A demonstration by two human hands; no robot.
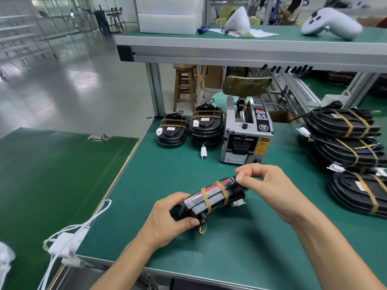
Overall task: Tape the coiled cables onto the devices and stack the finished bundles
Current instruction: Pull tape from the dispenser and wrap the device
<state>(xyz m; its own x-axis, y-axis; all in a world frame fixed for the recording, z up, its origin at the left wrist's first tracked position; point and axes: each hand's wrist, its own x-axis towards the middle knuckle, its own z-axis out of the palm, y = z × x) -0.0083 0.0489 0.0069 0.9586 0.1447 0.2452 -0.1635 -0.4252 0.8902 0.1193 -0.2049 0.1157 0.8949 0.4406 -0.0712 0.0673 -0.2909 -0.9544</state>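
Note:
A black device with its coiled cable (213, 198) is held on edge above the green mat, with two tan tape strips across it. My left hand (167, 218) grips its near end, thumb curled over the edge by the coloured wires. My right hand (266, 185) pinches its far top corner. Two taped bundles (206, 124) form a stack at the back, and a single taped bundle (171, 131) lies to their left. Beside them stands a grey tape dispenser (245, 132).
Several black devices with tan tape (347, 141) are piled at the right edge. A white charger with cables (62, 245) hangs at the left table edge. A raised shelf (240, 45) overhangs the back. A lower green table (52, 185) adjoins on the left.

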